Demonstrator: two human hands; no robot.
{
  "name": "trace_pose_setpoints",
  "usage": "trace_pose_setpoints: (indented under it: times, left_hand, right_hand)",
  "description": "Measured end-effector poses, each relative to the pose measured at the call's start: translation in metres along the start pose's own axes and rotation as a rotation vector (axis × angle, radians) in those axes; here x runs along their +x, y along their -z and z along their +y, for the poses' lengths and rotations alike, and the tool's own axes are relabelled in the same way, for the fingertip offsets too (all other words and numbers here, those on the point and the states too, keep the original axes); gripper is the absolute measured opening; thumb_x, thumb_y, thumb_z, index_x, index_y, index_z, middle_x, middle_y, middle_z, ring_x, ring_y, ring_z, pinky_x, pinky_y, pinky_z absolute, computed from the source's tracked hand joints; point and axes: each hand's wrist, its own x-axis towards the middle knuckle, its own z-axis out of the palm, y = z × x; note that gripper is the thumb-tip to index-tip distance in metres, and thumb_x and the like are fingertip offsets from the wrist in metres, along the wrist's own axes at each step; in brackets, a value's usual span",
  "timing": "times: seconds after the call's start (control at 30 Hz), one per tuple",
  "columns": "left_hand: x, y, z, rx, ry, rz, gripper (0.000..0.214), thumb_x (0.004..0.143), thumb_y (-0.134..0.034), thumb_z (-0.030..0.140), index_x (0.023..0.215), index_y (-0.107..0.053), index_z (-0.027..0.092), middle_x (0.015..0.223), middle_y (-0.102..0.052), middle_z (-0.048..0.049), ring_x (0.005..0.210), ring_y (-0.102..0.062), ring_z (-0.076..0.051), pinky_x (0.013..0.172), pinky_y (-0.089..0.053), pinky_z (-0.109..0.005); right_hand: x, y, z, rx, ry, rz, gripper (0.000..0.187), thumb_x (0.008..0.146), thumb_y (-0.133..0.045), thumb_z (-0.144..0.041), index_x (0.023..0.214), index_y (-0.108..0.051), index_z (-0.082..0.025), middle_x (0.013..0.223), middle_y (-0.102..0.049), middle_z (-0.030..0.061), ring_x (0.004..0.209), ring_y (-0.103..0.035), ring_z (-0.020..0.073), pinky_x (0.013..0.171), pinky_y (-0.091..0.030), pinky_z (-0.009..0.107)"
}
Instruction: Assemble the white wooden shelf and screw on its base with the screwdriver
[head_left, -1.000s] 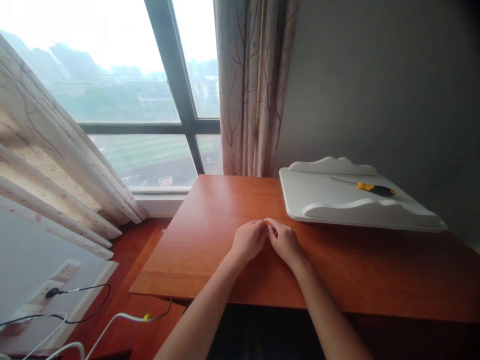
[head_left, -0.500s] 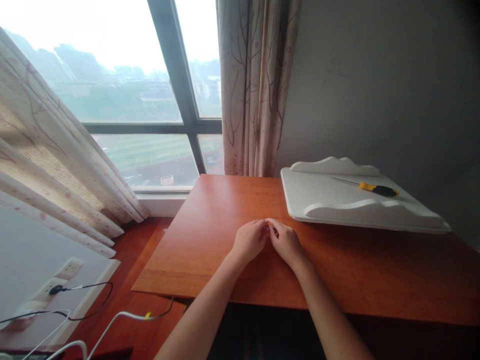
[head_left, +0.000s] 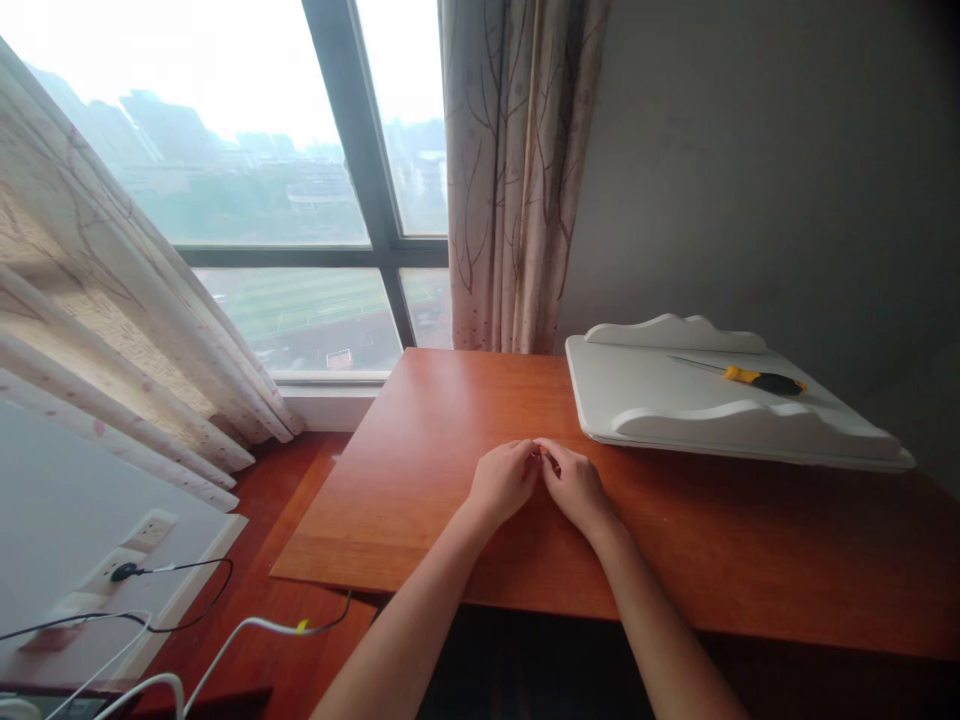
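My left hand and my right hand rest side by side on the reddish wooden table, fingertips meeting at the middle. Both have their fingers curled and pinched together around something tiny that I cannot make out. To the right, beyond my right hand, lies a white shelf board with wavy side rails. A screwdriver with a yellow and black handle lies on that board, well out of reach of either hand.
A patterned curtain hangs behind the table by the large window. A grey wall runs along the right. At lower left, cables run across the floor to wall sockets.
The hands hold the same pinched pose. The view has drifted slightly, so everything sits a little further right in the picture.
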Motion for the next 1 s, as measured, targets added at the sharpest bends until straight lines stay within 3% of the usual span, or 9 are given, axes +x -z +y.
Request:
trace_pose_setpoints:
  times: [1.0]
  left_hand:
    - [-0.0003, -0.0001, 0.0003, 0.007, -0.012, -0.005, 0.018, 0.093, -0.051, 0.015, 0.098, -0.067, 0.021, 0.097, -0.073, -0.0052, 0.086, -0.067, -0.02, 0.074, -0.047, -0.027]
  right_hand:
    - [0.0004, 0.0015, 0.0001, 0.023, 0.024, -0.02, 0.031, 0.095, -0.048, -0.017, 0.113, -0.072, -0.025, 0.108, -0.077, 0.0062, 0.098, -0.073, 0.0219, 0.087, -0.056, 0.031]
